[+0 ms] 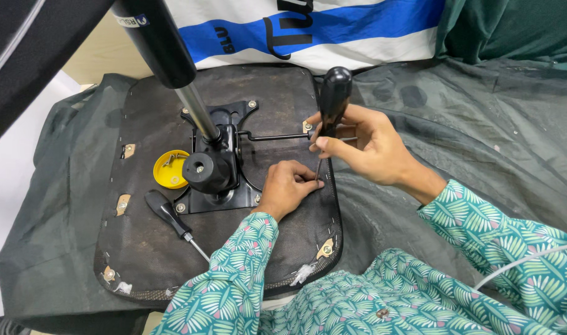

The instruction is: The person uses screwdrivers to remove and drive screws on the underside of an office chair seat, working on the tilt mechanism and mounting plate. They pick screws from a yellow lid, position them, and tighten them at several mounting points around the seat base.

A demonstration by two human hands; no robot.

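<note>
Screwdriver (330, 108) with a black handle stands nearly upright at the seat base's (283, 248) right edge, the right hand's (364, 146) fingers pinching it. Left hand (287, 189) lies curled beside its tip. Toward the mechanism plate (218, 155) sit a yellow cap (168, 169) and a second screwdriver (172, 220).

An upturned seat base (147, 248) lies on a cloth (457, 124). A metal mechanism plate (234, 118) sits at its middle, with a gas cylinder (172, 62) rising from it. A small dish (165, 170) lies just left of the plate, and a spare screwdriver (168, 217) lies in front of the dish. Right of the plate, the left hand (286, 189) rests on the base, with the right hand (364, 146) behind it holding 1 screwdriver (333, 99) upright.
</note>
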